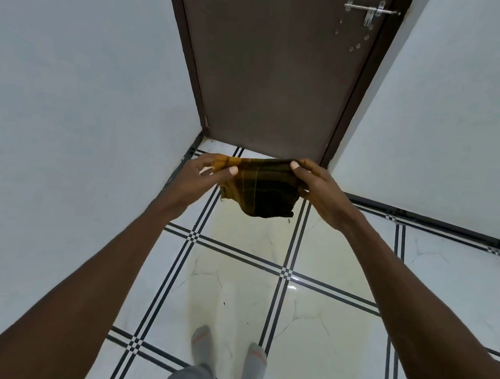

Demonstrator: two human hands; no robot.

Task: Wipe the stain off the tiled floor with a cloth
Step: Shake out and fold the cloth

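A brown and orange checked cloth (261,187) hangs in the air in front of me, folded and stretched between both hands. My left hand (201,175) pinches its orange left end with thumb and fingers. My right hand (316,186) pinches its dark right end. Below the cloth lies the white tiled floor (435,277) with black double lines. A pale yellowish stain (258,285) spreads over the middle tiles, from under the cloth down to my feet.
A shut brown door (272,69) with a metal bolt (371,11) stands straight ahead. White walls (70,80) close in on both sides, forming a narrow corridor. My feet in grey socks (227,352) stand on the stained tiles.
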